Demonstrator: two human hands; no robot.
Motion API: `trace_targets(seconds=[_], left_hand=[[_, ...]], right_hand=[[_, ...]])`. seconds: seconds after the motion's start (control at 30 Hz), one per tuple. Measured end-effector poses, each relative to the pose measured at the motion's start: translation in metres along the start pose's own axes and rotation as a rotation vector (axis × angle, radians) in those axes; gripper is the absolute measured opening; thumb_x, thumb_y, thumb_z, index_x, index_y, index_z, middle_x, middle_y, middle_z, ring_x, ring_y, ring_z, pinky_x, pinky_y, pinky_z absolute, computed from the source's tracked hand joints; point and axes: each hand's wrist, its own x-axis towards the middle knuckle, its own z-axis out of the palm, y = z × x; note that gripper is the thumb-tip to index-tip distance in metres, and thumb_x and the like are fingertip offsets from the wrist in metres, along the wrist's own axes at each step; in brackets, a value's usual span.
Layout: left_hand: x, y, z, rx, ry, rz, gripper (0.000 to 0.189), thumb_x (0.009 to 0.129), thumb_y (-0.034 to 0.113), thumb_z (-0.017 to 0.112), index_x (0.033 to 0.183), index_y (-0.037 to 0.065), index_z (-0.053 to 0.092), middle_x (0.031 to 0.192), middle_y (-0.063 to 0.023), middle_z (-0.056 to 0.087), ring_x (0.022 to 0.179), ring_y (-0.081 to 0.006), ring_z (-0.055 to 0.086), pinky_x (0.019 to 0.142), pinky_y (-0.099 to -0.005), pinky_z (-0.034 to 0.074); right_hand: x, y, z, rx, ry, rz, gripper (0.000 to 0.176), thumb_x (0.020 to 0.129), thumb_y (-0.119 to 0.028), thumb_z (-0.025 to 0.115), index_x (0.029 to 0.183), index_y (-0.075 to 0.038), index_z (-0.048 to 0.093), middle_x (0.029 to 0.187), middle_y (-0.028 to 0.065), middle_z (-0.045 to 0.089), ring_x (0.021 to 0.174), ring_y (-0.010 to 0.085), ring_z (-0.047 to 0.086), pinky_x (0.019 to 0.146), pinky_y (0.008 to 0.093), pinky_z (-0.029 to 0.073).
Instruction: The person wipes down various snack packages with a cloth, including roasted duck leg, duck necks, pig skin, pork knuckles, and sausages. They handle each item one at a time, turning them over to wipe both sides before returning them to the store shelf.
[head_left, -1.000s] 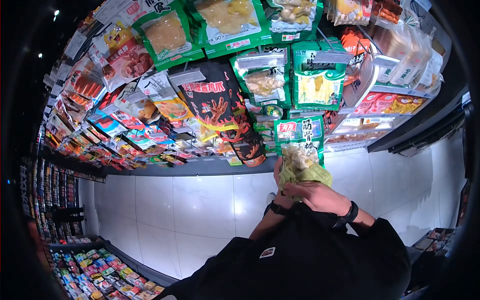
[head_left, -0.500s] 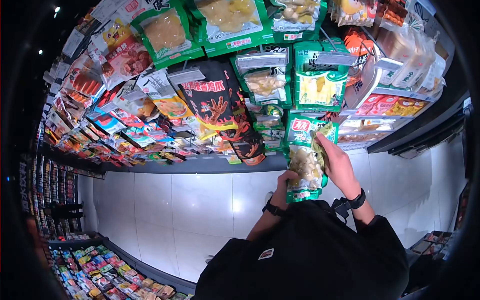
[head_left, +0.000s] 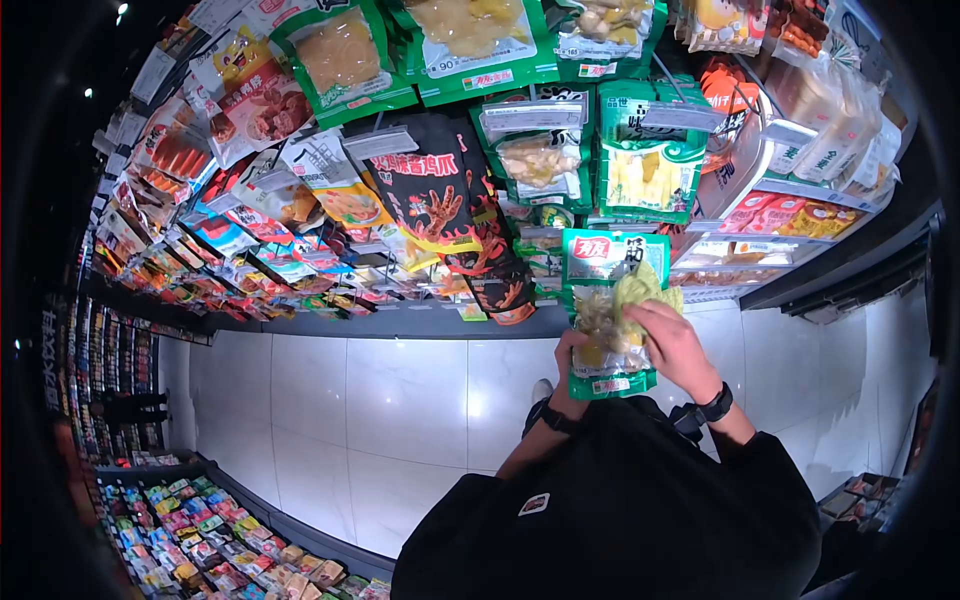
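Observation:
A green snack packet point(head_left: 600, 265) with a clear window is upright in front of my body, below the hanging packets. My left hand point(head_left: 570, 370) grips its left edge, with the thumb on the front and the other fingers behind it. My right hand point(head_left: 672, 340) is closed on a crumpled yellow-green cloth point(head_left: 640, 290), which lies against the right side of the packet's front. Just above, more green packets point(head_left: 650, 150) hang on a hook behind a price tag.
Hanging snack packets point(head_left: 420, 195) fill the rack ahead and to the left. Bagged goods point(head_left: 825, 120) sit on shelves at the right. A low bin of small packets point(head_left: 210, 530) stands at lower left. Pale floor tiles point(head_left: 400, 400) run below the rack.
The packet has turned to face the camera more squarely. The cloth looks more spread out and has moved onto the packet's front, with my right hand shifted slightly down.

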Motion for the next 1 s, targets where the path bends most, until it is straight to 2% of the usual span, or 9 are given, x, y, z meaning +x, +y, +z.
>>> trace_targets(seconds=[0.17, 0.23, 0.3, 0.37, 0.43, 0.47, 0.63, 0.83, 1.0], left_hand=[[0.008, 0.008, -0.010, 0.043, -0.123, 0.103, 0.068, 0.084, 0.032, 0.052, 0.145, 0.001, 0.048, 0.137, -0.0199, 0.060, 0.122, -0.0345, 0.062, 0.104, -0.0470, 0.052], [0.007, 0.003, -0.003, 0.060, 0.079, 0.100, 0.071, 0.083, 0.033, 0.053, 0.146, 0.001, 0.046, 0.139, -0.0203, 0.059, 0.123, -0.0354, 0.061, 0.105, -0.0479, 0.051], [0.010, 0.000, 0.002, 0.079, 0.097, 0.092, 0.071, 0.083, 0.032, 0.053, 0.146, 0.002, 0.046, 0.139, -0.0199, 0.059, 0.122, -0.0355, 0.062, 0.105, -0.0488, 0.051], [0.015, -0.001, 0.003, 0.009, -0.062, 0.061, 0.066, 0.083, 0.033, 0.051, 0.141, 0.001, 0.051, 0.134, -0.0189, 0.062, 0.118, -0.0335, 0.064, 0.105, -0.0482, 0.051], [0.018, 0.001, 0.002, 0.070, -0.002, 0.095, 0.066, 0.083, 0.034, 0.050, 0.140, 0.000, 0.052, 0.133, -0.0189, 0.063, 0.119, -0.0327, 0.064, 0.106, -0.0470, 0.051], [0.020, 0.002, 0.003, 0.089, 0.032, 0.109, 0.065, 0.083, 0.035, 0.050, 0.139, 0.000, 0.053, 0.132, -0.0186, 0.063, 0.119, -0.0325, 0.064, 0.106, -0.0458, 0.050], [0.022, -0.001, 0.001, 0.132, 0.049, 0.066, 0.062, 0.084, 0.036, 0.051, 0.133, -0.001, 0.057, 0.128, -0.0165, 0.065, 0.115, -0.0312, 0.066, 0.104, -0.0417, 0.051], [0.015, -0.008, 0.032, 0.130, 0.208, 0.039, 0.053, 0.086, 0.031, 0.050, 0.127, 0.000, 0.061, 0.115, -0.0148, 0.070, 0.103, -0.0288, 0.069, 0.095, -0.0402, 0.056], [0.017, -0.010, 0.001, 0.097, 0.190, 0.130, 0.050, 0.086, 0.032, 0.051, 0.122, -0.001, 0.063, 0.114, -0.0142, 0.071, 0.103, -0.0292, 0.069, 0.096, -0.0395, 0.055]], right_hand=[[-0.031, -0.009, 0.001, 0.113, -0.251, -0.021, 0.048, 0.079, 0.011, 0.057, 0.125, -0.002, 0.065, 0.112, 0.0206, 0.067, 0.108, 0.0393, 0.065, 0.095, 0.0443, 0.054], [-0.033, -0.005, -0.001, 0.131, -0.263, 0.017, 0.046, 0.081, 0.010, 0.056, 0.124, -0.003, 0.066, 0.113, 0.0220, 0.067, 0.107, 0.0409, 0.065, 0.095, 0.0455, 0.054], [-0.022, 0.007, -0.007, 0.070, 0.030, 0.082, 0.047, 0.081, 0.012, 0.055, 0.124, -0.004, 0.066, 0.105, 0.0206, 0.068, 0.100, 0.0399, 0.067, 0.092, 0.0449, 0.055], [-0.022, 0.005, -0.009, 0.050, 0.054, 0.114, 0.048, 0.081, 0.014, 0.055, 0.124, -0.004, 0.066, 0.101, 0.0176, 0.070, 0.098, 0.0375, 0.068, 0.091, 0.0446, 0.056], [-0.030, -0.005, -0.006, 0.139, -0.225, 0.168, 0.048, 0.081, 0.012, 0.055, 0.125, -0.004, 0.067, 0.107, 0.0155, 0.071, 0.105, 0.0347, 0.068, 0.094, 0.0434, 0.056], [-0.031, -0.012, 0.000, 0.093, -0.222, 0.005, 0.048, 0.082, 0.010, 0.056, 0.126, -0.005, 0.067, 0.111, 0.0148, 0.070, 0.108, 0.0330, 0.068, 0.095, 0.0422, 0.055], [-0.025, -0.019, 0.004, 0.092, -0.359, -0.053, 0.047, 0.080, 0.008, 0.057, 0.124, -0.005, 0.067, 0.113, 0.0154, 0.069, 0.108, 0.0334, 0.067, 0.094, 0.0419, 0.055], [-0.006, -0.001, 0.000, -0.036, 0.007, 0.080, 0.047, 0.076, 0.011, 0.059, 0.122, 0.001, 0.064, 0.119, 0.0194, 0.067, 0.111, 0.0388, 0.065, 0.093, 0.0450, 0.055], [-0.024, -0.024, 0.018, 0.046, -0.272, -0.182, 0.050, 0.077, 0.007, 0.056, 0.126, -0.002, 0.065, 0.103, 0.0154, 0.067, 0.095, 0.0352, 0.066, 0.085, 0.0418, 0.055]])
